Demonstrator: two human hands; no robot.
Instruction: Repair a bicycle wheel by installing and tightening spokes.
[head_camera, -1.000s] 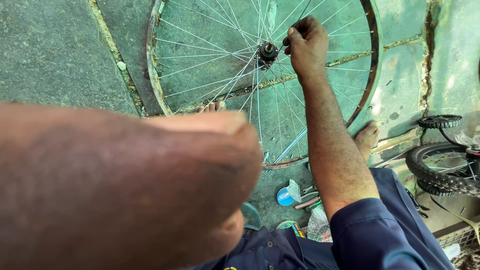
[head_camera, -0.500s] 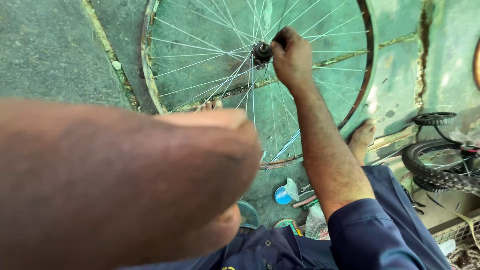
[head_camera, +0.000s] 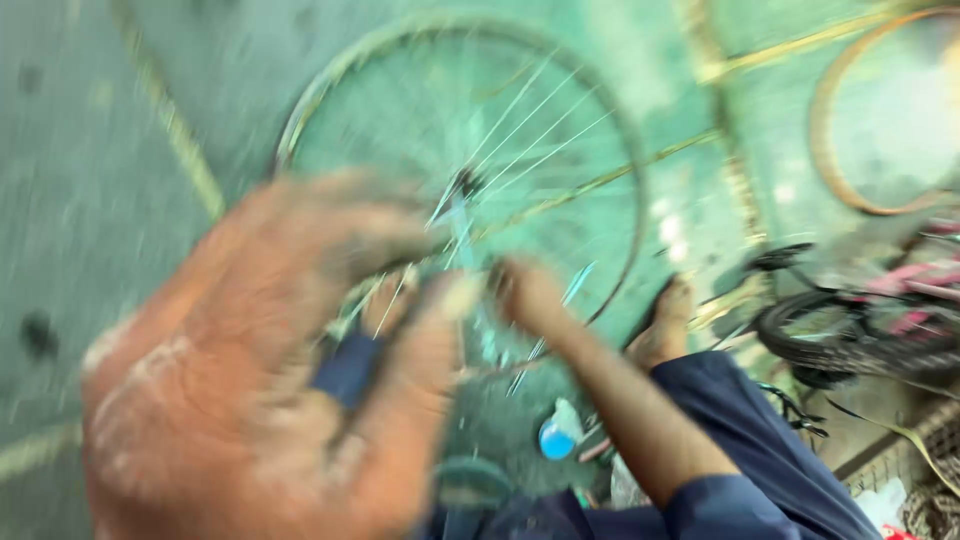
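The frame is heavily blurred by motion. A spoked bicycle wheel (head_camera: 465, 183) lies flat on the green floor ahead of me. My left hand (head_camera: 280, 380) is raised close to the camera, its dusty palm facing me with the fingers apart, and it covers the wheel's lower left part. A dark blue patch shows in a gap between its fingers; I cannot tell what it is. My right hand (head_camera: 525, 290) is over the spokes near the wheel's near rim, with the forearm running back to a dark blue sleeve (head_camera: 760, 470). Its grip is too blurred to read.
A bare foot (head_camera: 670, 320) rests by the wheel's right side. A second bare rim (head_camera: 835, 150) lies at the top right. A black tyre (head_camera: 850, 335) and pink bicycle parts sit at the right. A small bottle with a blue cap (head_camera: 558, 432) stands near my knee.
The view has swung and blurred. My right hand has come off the hub and drawn back to the near rim. My left arm, which filled the foreground, now shows an open palm.
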